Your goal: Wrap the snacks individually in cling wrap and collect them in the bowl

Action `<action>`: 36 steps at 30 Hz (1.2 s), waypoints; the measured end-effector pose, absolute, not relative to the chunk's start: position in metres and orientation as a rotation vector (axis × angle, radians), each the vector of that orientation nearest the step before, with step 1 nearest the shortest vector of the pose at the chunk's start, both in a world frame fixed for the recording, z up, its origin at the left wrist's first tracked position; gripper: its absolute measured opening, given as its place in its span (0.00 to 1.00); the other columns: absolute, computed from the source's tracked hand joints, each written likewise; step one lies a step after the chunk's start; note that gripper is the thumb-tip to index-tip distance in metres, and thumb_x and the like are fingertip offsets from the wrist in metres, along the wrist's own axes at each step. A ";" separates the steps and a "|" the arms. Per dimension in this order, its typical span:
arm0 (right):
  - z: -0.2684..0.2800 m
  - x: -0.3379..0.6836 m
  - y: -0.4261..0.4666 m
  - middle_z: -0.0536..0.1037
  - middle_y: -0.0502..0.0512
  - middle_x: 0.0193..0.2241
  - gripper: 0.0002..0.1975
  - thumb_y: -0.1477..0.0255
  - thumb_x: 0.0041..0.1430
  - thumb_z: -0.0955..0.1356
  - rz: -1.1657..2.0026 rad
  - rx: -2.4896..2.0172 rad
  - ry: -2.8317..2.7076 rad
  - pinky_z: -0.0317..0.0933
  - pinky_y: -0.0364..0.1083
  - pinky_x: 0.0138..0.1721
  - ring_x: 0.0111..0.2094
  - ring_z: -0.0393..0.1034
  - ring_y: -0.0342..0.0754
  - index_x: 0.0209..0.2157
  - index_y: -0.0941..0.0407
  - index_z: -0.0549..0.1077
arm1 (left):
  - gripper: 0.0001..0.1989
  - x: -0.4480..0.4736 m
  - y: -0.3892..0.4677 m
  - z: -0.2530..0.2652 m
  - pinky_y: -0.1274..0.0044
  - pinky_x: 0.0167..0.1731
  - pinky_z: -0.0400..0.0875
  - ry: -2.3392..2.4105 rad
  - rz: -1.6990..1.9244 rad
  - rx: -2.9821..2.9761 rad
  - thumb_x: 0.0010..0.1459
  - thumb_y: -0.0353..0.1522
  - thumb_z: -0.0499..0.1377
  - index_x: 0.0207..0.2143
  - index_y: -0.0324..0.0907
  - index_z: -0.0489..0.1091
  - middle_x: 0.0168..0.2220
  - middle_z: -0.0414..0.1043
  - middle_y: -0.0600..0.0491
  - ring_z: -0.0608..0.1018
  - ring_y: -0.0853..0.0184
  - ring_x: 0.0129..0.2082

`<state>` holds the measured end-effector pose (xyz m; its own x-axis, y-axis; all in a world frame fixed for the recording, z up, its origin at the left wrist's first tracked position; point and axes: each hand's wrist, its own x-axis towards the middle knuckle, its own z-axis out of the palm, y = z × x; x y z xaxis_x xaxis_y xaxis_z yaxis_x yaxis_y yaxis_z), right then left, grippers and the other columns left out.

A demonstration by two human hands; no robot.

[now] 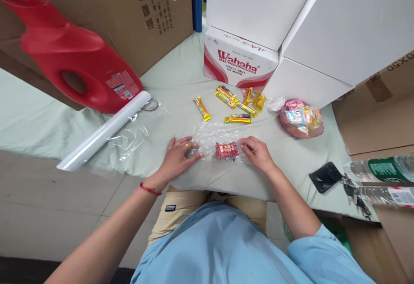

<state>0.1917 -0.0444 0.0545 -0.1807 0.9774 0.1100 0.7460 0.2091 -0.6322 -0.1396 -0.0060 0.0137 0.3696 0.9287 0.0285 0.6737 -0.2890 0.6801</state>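
A red snack packet point(227, 150) with pale lettering lies on a crumpled sheet of clear plastic film point(207, 139) in front of me. My left hand point(181, 154) rests at the film's left side, fingers spread. On the opposite side, my right hand point(257, 152) pinches the film's right part between thumb and fingers, close beside the red packet. Something dark shows under the packet's lower edge, too small to name. Beyond the film lie several yellow snack sticks point(202, 108) in wrappers.
A roll of clear film point(103, 130) lies at left beside a big red jug point(80, 55). A bowl of wrapped snacks point(301, 119) stands right of the yellow packets. White boxes and a Wahaba-printed carton point(241, 59) bound the back. A black pouch point(325, 177), keys and plastic bottles point(381, 169) lie right.
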 end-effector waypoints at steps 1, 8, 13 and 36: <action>0.052 0.191 -0.038 0.82 0.58 0.43 0.14 0.69 0.71 0.64 0.610 -1.633 -1.999 0.69 0.47 0.47 0.42 0.77 0.50 0.51 0.54 0.79 | 0.16 -0.135 -0.005 0.012 0.45 0.72 0.46 1.428 0.596 2.052 0.66 0.46 0.56 0.38 0.47 0.76 0.48 0.84 0.48 0.74 0.51 0.65; 0.046 0.207 -0.026 0.81 0.61 0.48 0.17 0.69 0.72 0.64 0.391 -1.957 -2.061 0.67 0.50 0.54 0.50 0.74 0.55 0.55 0.56 0.78 | 0.15 -0.141 -0.010 -0.001 0.53 0.63 0.68 1.740 1.005 2.010 0.67 0.44 0.55 0.43 0.44 0.74 0.47 0.79 0.42 0.75 0.49 0.60; 0.057 0.217 -0.013 0.82 0.63 0.46 0.18 0.68 0.74 0.60 0.265 -1.863 -2.080 0.66 0.53 0.55 0.50 0.73 0.57 0.51 0.56 0.80 | 0.11 -0.137 -0.052 0.020 0.50 0.62 0.65 1.912 1.314 2.144 0.66 0.35 0.58 0.48 0.45 0.75 0.47 0.76 0.42 0.75 0.48 0.60; 0.077 0.170 0.031 0.79 0.58 0.41 0.08 0.73 0.66 0.66 0.589 -1.573 -2.333 0.62 0.48 0.50 0.44 0.71 0.52 0.41 0.57 0.78 | 0.25 -0.045 -0.051 0.004 0.62 0.51 0.66 1.156 0.662 2.654 0.71 0.29 0.51 0.67 0.50 0.70 0.66 0.74 0.49 0.77 0.55 0.60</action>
<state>0.1702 0.0306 0.0769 -0.3766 0.9264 -0.0060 0.8182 0.3295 -0.4711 -0.0445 -0.0509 0.0039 0.6006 0.7287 0.3292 0.6524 -0.6846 0.3251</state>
